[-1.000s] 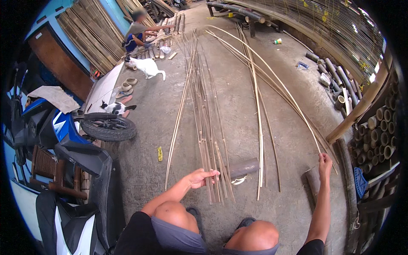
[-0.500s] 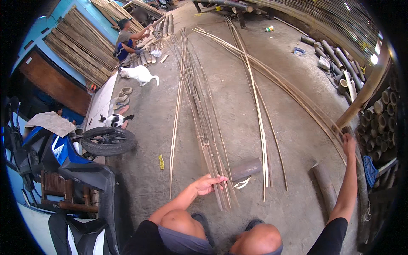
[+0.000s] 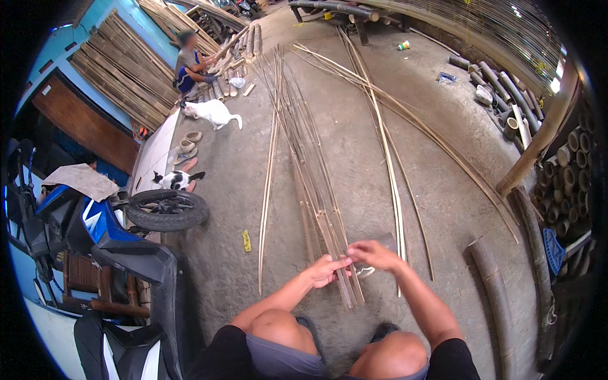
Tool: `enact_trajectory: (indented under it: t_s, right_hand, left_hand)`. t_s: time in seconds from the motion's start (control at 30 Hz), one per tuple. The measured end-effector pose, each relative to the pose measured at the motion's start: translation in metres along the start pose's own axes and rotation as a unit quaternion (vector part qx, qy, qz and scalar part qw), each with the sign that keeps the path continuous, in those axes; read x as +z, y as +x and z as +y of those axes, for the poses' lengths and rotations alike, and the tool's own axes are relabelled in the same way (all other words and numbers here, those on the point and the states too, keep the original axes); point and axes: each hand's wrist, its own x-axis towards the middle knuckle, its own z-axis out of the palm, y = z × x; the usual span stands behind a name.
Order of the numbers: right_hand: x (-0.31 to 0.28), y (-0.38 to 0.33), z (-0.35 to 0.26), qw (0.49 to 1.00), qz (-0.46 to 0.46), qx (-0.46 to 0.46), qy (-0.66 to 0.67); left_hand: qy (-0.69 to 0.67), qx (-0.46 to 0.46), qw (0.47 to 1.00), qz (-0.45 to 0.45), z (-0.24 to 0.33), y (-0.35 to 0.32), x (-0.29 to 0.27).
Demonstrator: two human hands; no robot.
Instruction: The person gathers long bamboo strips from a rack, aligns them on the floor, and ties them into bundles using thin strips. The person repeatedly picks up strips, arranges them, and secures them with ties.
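My left hand (image 3: 327, 270) is wrapped around the near end of a bundle of long, thin bamboo strips (image 3: 310, 171), in front of my knees. The strips run far forward along the floor, and their near ends stick out past my fingers. At the bundle's right edge, close by my left fingers, my right hand (image 3: 376, 256) is closed with its fingertips pinched on a strip; how many it grips is hidden. Behind my right hand a short dark bamboo piece (image 3: 387, 240) lies partly covered, with a white looped item (image 3: 365, 272) below it.
Pale strips (image 3: 388, 177) and a brown strip pile (image 3: 443, 142) lie to the right, beside a thick bamboo pole (image 3: 491, 285). A motorbike (image 3: 120, 247) stands left. Two cats, a white one (image 3: 214, 113) and a spotted one (image 3: 174, 180), are near sandals. Another person (image 3: 188, 66) squats far left.
My right hand has come from the strip pile at the far right back to the bundle. My left hand still holds the bundle, shifted slightly right in view.
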Motion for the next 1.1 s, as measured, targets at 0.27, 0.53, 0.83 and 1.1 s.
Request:
enact_trajectory:
  t_s: [0.27,0.53,0.83,1.1]
  right_hand:
    - [0.038,-0.023,-0.056,0.921,0.381,-0.079,-0.028]
    - [0.063,-0.098,-0.059,0.900,0.397,-0.136,-0.113]
    - [0.035,-0.041,-0.164,0.890,0.404,-0.147,-0.154]
    - [0.040,-0.069,-0.057,0.934,0.273,0.009,-0.230]
  left_hand:
    - [0.022,-0.036,0.999,0.003,0.000,-0.026,-0.019]
    - [0.016,-0.016,0.998,-0.054,-0.016,-0.014,-0.014]
    - [0.023,-0.021,0.996,-0.081,-0.021,-0.026,-0.012]
    - [0.004,-0.008,0.998,-0.058,-0.013,-0.038,-0.032]
